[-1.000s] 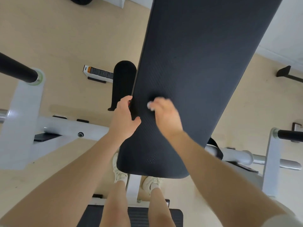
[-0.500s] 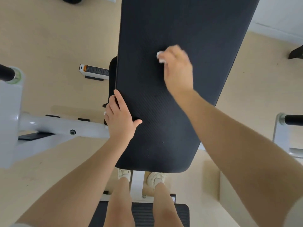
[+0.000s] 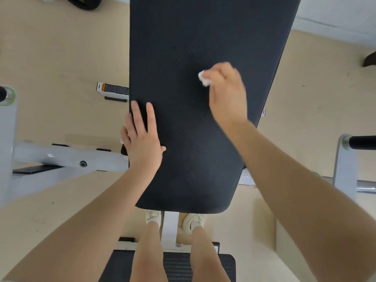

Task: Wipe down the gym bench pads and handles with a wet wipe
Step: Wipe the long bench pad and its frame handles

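A long black bench pad (image 3: 193,47) fills the middle of the view, running away from me. My right hand (image 3: 225,92) presses a small crumpled white wet wipe (image 3: 204,78) onto the pad's right-centre. Only a corner of the wipe shows past my fingers. My left hand (image 3: 142,137) lies flat on the pad's left edge, fingers spread and pointing up the pad, holding nothing. A black foam handle (image 3: 363,142) on a white post sticks in at the right edge. Another black handle end (image 3: 3,94) shows at the far left.
The white steel frame (image 3: 61,157) of the bench runs left under the pad. My legs and white shoes (image 3: 153,216) stand by the white centre post, over a black ribbed footplate (image 3: 177,267). A white box with an orange label (image 3: 113,89) lies on the beige floor.
My right hand with the wipe went up the pad from its near left part, and now sits further right and a little nearer. My left hand has flattened on the pad's edge.
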Available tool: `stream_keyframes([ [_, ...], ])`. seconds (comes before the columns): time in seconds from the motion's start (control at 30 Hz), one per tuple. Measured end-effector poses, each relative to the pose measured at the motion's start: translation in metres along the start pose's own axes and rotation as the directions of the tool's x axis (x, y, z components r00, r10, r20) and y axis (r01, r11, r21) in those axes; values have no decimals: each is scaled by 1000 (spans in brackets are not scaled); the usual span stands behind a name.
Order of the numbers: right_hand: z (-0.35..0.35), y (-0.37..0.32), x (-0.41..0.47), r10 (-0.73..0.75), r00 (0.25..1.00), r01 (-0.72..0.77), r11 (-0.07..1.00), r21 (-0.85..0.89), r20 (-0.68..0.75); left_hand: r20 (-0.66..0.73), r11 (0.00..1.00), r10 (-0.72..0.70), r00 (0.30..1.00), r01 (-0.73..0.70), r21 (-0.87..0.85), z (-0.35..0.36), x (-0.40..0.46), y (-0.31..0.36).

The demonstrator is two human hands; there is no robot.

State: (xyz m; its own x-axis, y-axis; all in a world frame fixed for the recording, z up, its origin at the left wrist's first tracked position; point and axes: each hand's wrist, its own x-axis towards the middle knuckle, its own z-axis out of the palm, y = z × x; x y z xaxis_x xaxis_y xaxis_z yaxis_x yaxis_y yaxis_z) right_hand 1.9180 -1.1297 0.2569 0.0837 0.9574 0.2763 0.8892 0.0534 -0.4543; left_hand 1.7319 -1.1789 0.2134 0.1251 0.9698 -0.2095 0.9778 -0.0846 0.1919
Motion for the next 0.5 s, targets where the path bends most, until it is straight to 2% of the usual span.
stream_keyframes([
  [0.07,3,10,4,-1,1000,2,999,-35,18,-51,998,41,998,-38,58,2,0,2],
  [0.17,19,19,-47,-121,991,125,990,-62,60,-78,996,71,994,-66,67,4,-5,2],
  [0.23,27,23,-102,-203,958,214,976,-36,201,-69,994,107,992,-105,39,6,-10,3],
  [0.3,28,26,-147,-250,888,268,963,7,386,-44,987,162,986,-161,25,9,-17,6],
  [0.37,24,31,-160,-294,829,312,949,42,476,-29,975,217,976,-216,46,12,-23,11],
  [0.43,16,34,-141,-281,860,262,960,104,426,19,970,236,971,-237,61,15,-31,17],
  [0.5,-1,38,-102,-143,961,110,983,149,235,51,963,251,967,-255,86,18,-35,27],
])
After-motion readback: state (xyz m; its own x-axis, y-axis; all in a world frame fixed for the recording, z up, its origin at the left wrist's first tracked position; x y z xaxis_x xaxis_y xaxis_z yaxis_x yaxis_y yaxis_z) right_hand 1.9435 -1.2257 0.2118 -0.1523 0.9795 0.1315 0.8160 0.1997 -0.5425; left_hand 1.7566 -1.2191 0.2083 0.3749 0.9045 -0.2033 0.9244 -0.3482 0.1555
